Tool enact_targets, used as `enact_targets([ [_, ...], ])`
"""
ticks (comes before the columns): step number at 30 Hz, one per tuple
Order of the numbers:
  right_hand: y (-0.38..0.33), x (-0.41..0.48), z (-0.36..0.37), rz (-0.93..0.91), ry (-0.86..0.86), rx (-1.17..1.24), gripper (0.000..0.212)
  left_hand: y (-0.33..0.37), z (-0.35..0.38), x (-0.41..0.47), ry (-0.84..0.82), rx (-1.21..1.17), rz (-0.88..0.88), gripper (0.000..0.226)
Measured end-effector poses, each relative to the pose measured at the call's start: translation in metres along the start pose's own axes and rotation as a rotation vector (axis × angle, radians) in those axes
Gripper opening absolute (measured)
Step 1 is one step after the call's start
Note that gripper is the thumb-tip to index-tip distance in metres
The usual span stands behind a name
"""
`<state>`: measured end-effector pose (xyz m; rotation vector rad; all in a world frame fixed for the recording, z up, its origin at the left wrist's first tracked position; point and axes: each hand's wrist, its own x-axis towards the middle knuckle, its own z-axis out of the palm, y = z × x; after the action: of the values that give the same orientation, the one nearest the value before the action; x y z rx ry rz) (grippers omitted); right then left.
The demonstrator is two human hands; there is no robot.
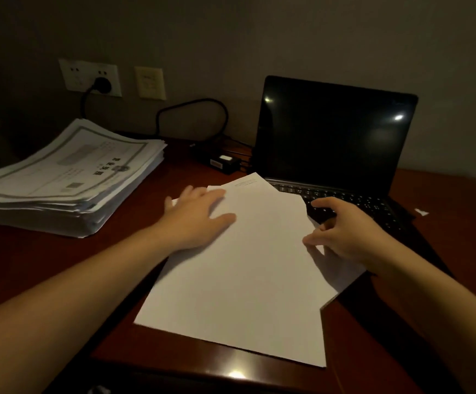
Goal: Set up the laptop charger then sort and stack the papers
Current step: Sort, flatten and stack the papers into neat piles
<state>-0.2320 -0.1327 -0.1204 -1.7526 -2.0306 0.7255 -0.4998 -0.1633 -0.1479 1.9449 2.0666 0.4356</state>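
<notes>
Papers (245,265), small print unreadable, lie under left hand (200,211); right hand (347,231) pinches one.

Scene is reading dim overall, with a warm cast. Loose sheets (245,265) at centre are showing brightest. Laptop screen (330,132) at 1 o'clock is throwing two small glints; table (174,362) edge at 6 o'clock is catching another. Right hand (345,231) is casting a soft shadow on the paper. Corner at 10 o'clock is falling to near black. Edges are bowing from the wide angle; print on the stack (66,172) at 9 o'clock is blurring.
</notes>
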Motion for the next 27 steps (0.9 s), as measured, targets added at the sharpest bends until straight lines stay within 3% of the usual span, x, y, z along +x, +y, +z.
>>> enact_targets([
  [4, 0.000, 0.008, 0.002, -0.036, 0.092, -0.038, 0.075, -0.027, -0.016, 0.024, -0.007, 0.072, -0.163, 0.092],
  [9, -0.010, 0.009, 0.009, -0.079, -0.024, -0.109, 0.097, -0.013, -0.022, 0.030, -0.053, 0.209, -0.186, 0.112],
  [11, -0.015, 0.009, 0.012, -0.078, -0.048, -0.142, 0.100, -0.005, -0.026, 0.032, -0.076, 0.112, -0.245, 0.113],
  [16, -0.011, 0.012, 0.016, -0.057, -0.056, -0.204, 0.111, 0.005, -0.055, 0.030, -0.152, -0.207, -0.419, 0.081],
  [22, -0.004, 0.010, 0.011, -0.047, -0.048, -0.170, 0.119, -0.020, -0.069, 0.017, -0.221, -0.469, -0.340, 0.025],
  [27, -0.010, 0.010, 0.010, -0.117, 0.041, -0.087, 0.118, -0.020, -0.069, 0.001, -0.238, -0.730, -0.119, 0.027],
])
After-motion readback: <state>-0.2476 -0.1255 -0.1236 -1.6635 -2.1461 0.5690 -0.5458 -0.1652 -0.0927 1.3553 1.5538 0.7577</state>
